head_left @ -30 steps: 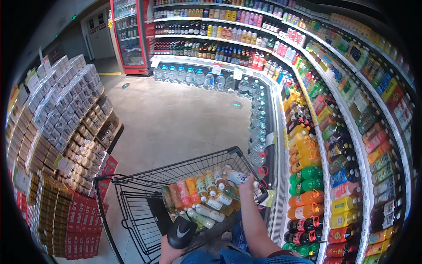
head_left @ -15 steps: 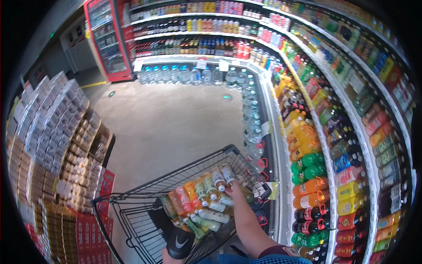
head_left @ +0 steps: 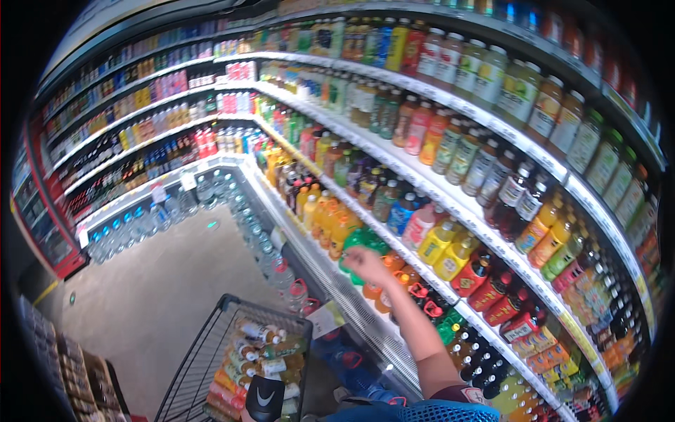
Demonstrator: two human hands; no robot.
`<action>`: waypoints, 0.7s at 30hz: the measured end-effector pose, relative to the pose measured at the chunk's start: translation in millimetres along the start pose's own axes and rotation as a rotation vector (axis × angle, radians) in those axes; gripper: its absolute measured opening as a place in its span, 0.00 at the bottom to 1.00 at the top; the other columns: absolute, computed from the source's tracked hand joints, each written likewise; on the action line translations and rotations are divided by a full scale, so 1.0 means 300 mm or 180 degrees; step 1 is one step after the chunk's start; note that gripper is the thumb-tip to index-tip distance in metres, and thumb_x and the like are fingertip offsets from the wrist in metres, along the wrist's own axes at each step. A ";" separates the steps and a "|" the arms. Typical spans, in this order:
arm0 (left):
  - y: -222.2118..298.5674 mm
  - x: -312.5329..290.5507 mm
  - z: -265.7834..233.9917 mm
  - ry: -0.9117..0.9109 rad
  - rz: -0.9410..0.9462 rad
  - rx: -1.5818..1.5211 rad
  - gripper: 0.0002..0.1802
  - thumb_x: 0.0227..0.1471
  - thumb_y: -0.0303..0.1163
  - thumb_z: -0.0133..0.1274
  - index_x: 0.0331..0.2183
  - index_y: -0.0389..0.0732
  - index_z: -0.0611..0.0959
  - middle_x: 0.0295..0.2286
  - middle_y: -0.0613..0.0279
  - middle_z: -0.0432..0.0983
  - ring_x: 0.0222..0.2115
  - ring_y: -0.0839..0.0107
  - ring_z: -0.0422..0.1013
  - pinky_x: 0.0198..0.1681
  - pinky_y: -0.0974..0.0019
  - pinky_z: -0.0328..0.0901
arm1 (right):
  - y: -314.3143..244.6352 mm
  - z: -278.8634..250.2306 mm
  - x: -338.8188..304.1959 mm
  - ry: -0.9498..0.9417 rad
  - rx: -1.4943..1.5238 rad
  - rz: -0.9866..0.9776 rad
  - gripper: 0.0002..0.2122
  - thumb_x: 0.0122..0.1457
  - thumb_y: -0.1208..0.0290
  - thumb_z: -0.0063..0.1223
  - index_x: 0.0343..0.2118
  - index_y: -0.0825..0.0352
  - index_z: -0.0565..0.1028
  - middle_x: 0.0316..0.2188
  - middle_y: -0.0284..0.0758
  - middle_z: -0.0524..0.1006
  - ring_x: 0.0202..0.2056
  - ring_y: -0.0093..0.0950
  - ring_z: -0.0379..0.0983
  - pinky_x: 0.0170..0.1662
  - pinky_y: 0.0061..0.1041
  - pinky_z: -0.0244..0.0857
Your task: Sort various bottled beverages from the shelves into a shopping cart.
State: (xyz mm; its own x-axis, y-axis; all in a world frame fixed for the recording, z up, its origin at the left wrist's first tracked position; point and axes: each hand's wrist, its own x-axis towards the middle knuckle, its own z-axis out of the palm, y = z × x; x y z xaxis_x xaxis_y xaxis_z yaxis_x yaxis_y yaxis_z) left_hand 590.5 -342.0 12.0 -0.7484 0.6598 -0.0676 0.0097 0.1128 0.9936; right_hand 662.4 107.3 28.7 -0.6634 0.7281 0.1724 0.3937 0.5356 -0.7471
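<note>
My right hand (head_left: 365, 265) is stretched out in front of the lower shelf, next to green soda bottles (head_left: 364, 241) and orange soda bottles (head_left: 384, 301). Its fingers are loosely bent and apart, and I see nothing held in them. Only a sliver of my left hand (head_left: 246, 416) shows at the lower edge, behind a black rounded thing with a white mark (head_left: 265, 399); its fingers are hidden. The wire shopping cart (head_left: 199, 340) stands below, with several drink bottles (head_left: 260, 330) lying in it, some with white caps, others orange and pink.
Curved shelves (head_left: 422, 169) packed with drinks run along the right and back. Large water bottles (head_left: 264, 246) line the floor at the shelf base. A red drinks fridge (head_left: 53, 204) is at far left. Stacked cartons (head_left: 60, 366) stand at lower left, beside the grey floor (head_left: 155, 288).
My right hand has left the bottles in the cart and reached out to the shelf on the right. My view has turned right, so the cart now appears lower and further left.
</note>
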 end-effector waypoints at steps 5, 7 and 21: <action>-0.118 0.069 0.094 -0.0093 0.0260 0.0435 0.25 0.37 0.28 0.59 0.42 0.32 0.74 0.35 0.55 0.74 0.35 0.70 0.70 0.41 0.68 0.64 | 0.054 -0.714 -0.034 0.3473 -0.2310 -0.0516 0.24 0.41 0.69 0.58 0.43 0.70 0.66 0.44 0.47 0.66 0.46 0.45 0.61 0.50 0.41 0.53; -0.136 0.089 0.111 -0.0253 0.0076 0.1154 0.26 0.36 0.31 0.61 0.40 0.32 0.75 0.34 0.52 0.75 0.35 0.68 0.71 0.40 0.66 0.64 | 0.008 -0.905 -0.058 0.4075 -0.2879 -0.0448 0.31 0.43 0.69 0.57 0.52 0.67 0.60 0.51 0.41 0.63 0.54 0.40 0.54 0.55 0.42 0.45; -0.173 0.101 0.286 0.0179 0.0075 0.0789 0.34 0.32 0.30 0.64 0.44 0.30 0.71 0.35 0.51 0.74 0.35 0.68 0.71 0.40 0.65 0.65 | 0.096 -1.113 -0.088 0.4282 -0.1760 -0.1417 0.27 0.42 0.71 0.61 0.48 0.66 0.64 0.45 0.40 0.67 0.47 0.37 0.62 0.51 0.33 0.54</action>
State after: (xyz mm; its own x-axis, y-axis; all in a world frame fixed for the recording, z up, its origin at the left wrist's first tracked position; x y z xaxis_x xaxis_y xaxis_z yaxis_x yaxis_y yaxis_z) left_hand 624.3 -264.2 -49.3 -0.7816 0.6229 -0.0327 0.1847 0.2811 0.9417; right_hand 903.7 246.3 217.1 0.1462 0.1421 0.9790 0.7085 0.6756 -0.2039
